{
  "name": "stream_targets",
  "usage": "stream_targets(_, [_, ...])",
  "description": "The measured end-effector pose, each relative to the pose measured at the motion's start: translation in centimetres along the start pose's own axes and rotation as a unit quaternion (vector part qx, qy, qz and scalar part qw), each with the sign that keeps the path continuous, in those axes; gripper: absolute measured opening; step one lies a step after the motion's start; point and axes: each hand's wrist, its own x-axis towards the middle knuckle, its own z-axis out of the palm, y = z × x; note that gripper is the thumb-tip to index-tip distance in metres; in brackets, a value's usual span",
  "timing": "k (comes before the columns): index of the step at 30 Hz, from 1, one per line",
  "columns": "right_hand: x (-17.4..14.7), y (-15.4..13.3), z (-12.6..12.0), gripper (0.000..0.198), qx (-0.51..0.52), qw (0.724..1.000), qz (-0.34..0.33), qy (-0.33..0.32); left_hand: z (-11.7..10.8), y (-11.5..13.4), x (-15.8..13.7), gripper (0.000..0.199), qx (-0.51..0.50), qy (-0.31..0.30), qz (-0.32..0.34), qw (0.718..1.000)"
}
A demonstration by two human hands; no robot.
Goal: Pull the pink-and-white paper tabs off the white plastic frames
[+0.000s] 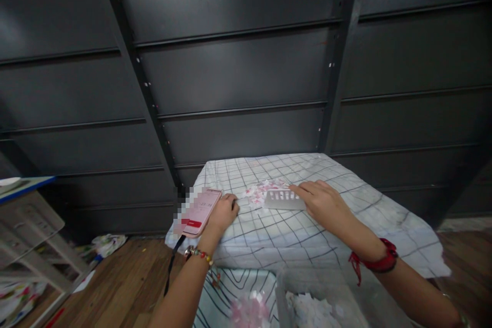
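Observation:
A white plastic piece with a row of slots along its upper side (285, 201) stands on the grid-patterned cloth (246, 236). My right hand (321, 202) grips its right end, thumb and fingers closed on it. Behind and left of it lies a loose heap of small pink and white pieces (258, 192). My left hand (226, 210) rests on the cloth, fingers curled in; what they hold, if anything, is hidden. Beside that hand, on its left, lies a phone in a pink case (200, 212) with its screen lit and a black cable (171, 261) attached.
In front of the table, a clear plastic box (282, 292) holds whitish pieces. To its left, pink bits (249, 310) sit on a wavy-striped cloth (223, 287). A dark panelled wall (238, 77) closes off the back. A small shelf stand (34, 225) stands at left.

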Motion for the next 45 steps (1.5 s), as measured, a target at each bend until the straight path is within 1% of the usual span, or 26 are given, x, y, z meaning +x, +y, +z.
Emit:
stream_targets(4, [-0.3, 0.2, 0.0, 0.040, -0.007, 1.000, 0.003, 0.008, 0.0, 0.1, 0.0, 0.027, 0.000, -0.002, -0.001, 1.000])
stream_targets(8, [-0.4, 0.0, 0.0, 0.042, 0.011, 1.000, 0.005, -0.004, -0.1, 0.1, 0.0, 0.027, 0.008, -0.006, -0.002, 1.000])
stream_targets(14, [-1.0, 0.3, -1.3, 0.043, 0.011, 1.000, 0.000, -0.014, 0.2, -0.1, 0.1, 0.028, 0.017, -0.007, 0.003, 1.000])
stream_targets(18, [-1.0, 0.6, -1.7, 0.040, -0.002, 1.000, -0.004, -0.005, 0.4, -0.3, 0.2, 0.028, 0.022, -0.004, 0.004, 1.000])
stream_targets(24, [-0.9, 1.8, -1.5, 0.045, 0.041, 0.998, -0.040, -0.015, 0.3, -0.2, 0.1, 0.027, 0.029, -0.002, 0.013, 1.000])
stream_targets(29, [-1.1, 3.2, -0.8, 0.043, 0.071, 0.997, -0.038, 0.010, 0.3, -0.1, 0.1, 0.026, 0.033, 0.003, 0.026, 0.999])
stream_targets(33, [-1.4, 3.9, 0.0, 0.042, 0.112, 0.992, -0.058, -0.021, 0.3, -0.2, 0.3, 0.025, 0.039, 0.004, 0.040, 0.998])
stream_targets(36, [-2.1, 4.4, -0.2, 0.040, 0.163, 0.984, -0.055, -0.036, -0.2, 0.2, 0.2, 0.025, 0.065, 0.008, 0.076, 0.995])
stream_targets(38, [-2.6, 4.8, -0.8, 0.039, 0.190, 0.979, -0.054, -0.041, -0.8, 0.8, -0.1, 0.025, 0.095, 0.015, 0.119, 0.988])
stream_targets(39, [-2.8, 4.9, -1.2, 0.038, 0.199, 0.977, -0.055, -0.044, -1.1, 1.2, -0.3, 0.024, 0.103, 0.008, 0.150, 0.983])
stream_targets(42, [-3.4, 5.2, -2.7, 0.036, 0.217, 0.972, -0.064, -0.057, -1.7, 2.6, -1.1, 0.026, 0.066, -0.044, 0.260, 0.962])
stream_targets(43, [-3.5, 5.2, -3.1, 0.035, 0.220, 0.971, -0.067, -0.061, -1.7, 3.0, -1.4, 0.027, 0.052, -0.047, 0.275, 0.959])
stream_targets(45, [-3.6, 5.3, -3.9, 0.034, 0.219, 0.971, -0.076, -0.062, -1.8, 3.6, -1.8, 0.031, 0.029, -0.053, 0.276, 0.959])
